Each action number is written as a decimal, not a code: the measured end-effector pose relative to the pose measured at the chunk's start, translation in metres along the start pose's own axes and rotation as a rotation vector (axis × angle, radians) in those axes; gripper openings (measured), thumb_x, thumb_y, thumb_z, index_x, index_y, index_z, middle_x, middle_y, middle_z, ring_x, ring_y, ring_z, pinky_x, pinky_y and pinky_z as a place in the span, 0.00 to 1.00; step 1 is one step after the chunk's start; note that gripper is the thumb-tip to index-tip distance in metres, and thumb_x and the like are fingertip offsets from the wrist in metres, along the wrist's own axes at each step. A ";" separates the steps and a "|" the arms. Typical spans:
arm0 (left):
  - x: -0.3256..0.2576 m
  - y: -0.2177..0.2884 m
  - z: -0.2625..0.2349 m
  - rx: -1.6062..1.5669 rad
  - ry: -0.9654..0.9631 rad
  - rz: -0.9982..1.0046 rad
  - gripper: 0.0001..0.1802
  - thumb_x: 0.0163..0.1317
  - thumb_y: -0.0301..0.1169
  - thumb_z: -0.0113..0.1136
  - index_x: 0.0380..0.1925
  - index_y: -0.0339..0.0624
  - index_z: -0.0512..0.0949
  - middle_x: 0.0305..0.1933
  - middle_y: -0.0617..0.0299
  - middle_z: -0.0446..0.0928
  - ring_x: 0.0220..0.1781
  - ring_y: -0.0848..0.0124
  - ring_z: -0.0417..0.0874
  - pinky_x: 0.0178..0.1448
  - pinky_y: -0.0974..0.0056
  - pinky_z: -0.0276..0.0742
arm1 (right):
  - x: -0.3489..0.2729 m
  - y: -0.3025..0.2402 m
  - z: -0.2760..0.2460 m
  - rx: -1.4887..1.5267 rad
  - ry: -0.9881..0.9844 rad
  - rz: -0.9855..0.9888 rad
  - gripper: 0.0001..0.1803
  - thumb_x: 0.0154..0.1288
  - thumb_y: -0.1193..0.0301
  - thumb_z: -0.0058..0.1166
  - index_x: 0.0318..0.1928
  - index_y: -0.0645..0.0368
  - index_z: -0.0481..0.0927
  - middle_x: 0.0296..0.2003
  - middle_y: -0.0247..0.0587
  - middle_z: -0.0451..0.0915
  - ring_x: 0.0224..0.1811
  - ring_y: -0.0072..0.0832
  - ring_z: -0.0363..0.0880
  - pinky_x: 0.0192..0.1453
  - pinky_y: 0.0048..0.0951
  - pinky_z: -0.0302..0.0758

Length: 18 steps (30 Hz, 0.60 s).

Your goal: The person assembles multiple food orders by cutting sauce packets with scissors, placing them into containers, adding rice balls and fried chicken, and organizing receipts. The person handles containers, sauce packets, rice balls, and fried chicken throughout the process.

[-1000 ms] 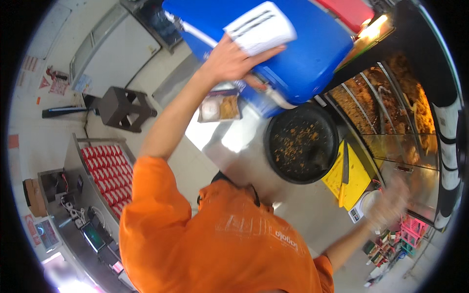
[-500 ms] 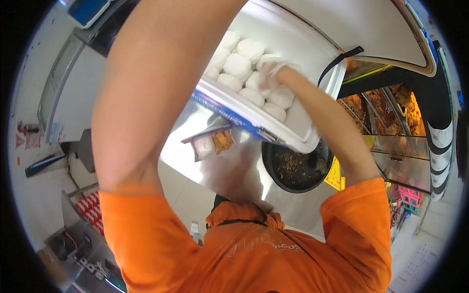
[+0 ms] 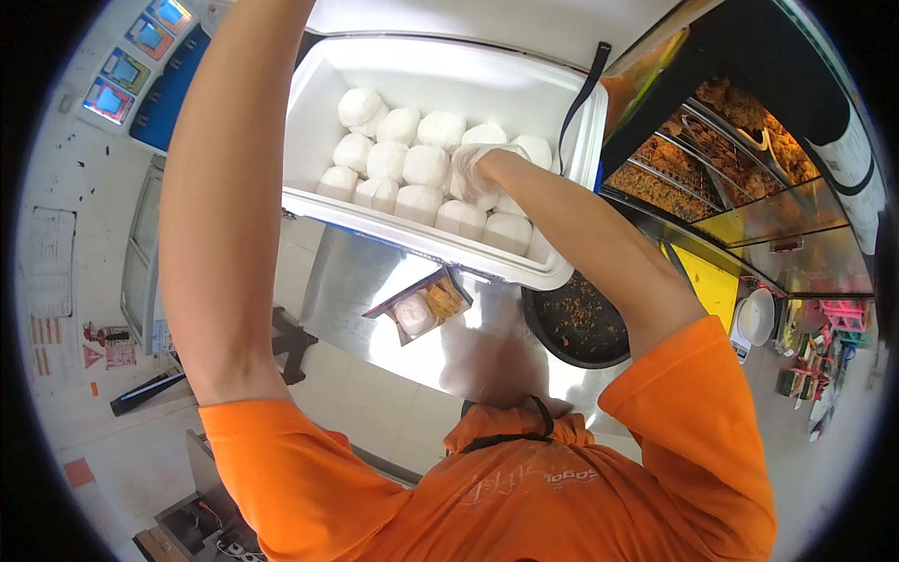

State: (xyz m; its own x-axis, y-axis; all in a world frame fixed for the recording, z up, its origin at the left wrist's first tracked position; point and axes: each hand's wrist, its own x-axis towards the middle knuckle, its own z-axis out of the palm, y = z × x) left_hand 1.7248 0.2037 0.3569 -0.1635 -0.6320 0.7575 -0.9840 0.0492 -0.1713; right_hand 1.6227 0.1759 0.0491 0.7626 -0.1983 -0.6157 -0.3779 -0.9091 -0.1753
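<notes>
A white cooler box stands with its lid raised, and rows of round white paper-wrapped bundles fill its bottom. My right hand, in a clear thin glove, reaches down into the right half of the box. Its fingers curl round a white wrapped bundle among the others; part of that bundle is hidden by the hand. My left arm stretches up past the box's left side toward the lid, and the left hand lies beyond the upper edge of the picture.
On the metal table before the box sits an open paper tray with a white wrapped bundle and fried pieces. A black round pan with crumbs is under my right arm. At right stands a lit display case of fried food.
My view has turned, so the box now appears further left and more level. The right hand has gone from the back row toward bundles nearer the front, its fingers now round one.
</notes>
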 end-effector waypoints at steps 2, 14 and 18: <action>-0.013 0.000 -0.012 -0.017 -0.040 -0.004 0.53 0.54 0.69 0.61 0.69 0.40 0.67 0.65 0.40 0.72 0.65 0.47 0.75 0.68 0.51 0.70 | -0.004 -0.006 -0.007 0.010 0.014 0.001 0.21 0.57 0.61 0.60 0.46 0.62 0.84 0.43 0.49 0.85 0.43 0.43 0.84 0.47 0.40 0.81; -0.049 0.020 -0.019 0.009 0.158 -0.014 0.58 0.38 0.75 0.62 0.65 0.49 0.72 0.47 0.54 0.81 0.38 0.56 0.87 0.39 0.54 0.82 | 0.152 -0.087 -0.069 0.297 0.611 0.030 0.26 0.56 0.54 0.61 0.46 0.63 0.84 0.45 0.54 0.85 0.46 0.45 0.84 0.52 0.42 0.80; -0.053 0.020 -0.046 -0.147 -0.081 -0.187 0.56 0.40 0.65 0.73 0.67 0.44 0.70 0.55 0.47 0.79 0.54 0.49 0.82 0.58 0.54 0.76 | 0.143 -0.112 -0.062 0.327 0.551 0.034 0.29 0.56 0.52 0.62 0.49 0.64 0.82 0.44 0.53 0.85 0.46 0.45 0.84 0.52 0.42 0.80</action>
State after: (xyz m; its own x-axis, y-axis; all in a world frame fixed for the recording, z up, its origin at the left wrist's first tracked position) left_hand 1.7105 0.2745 0.3423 0.0225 -0.7002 0.7136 -0.9973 0.0340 0.0648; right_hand 1.8068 0.2263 0.0280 0.8723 -0.4636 -0.1552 -0.4811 -0.7574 -0.4414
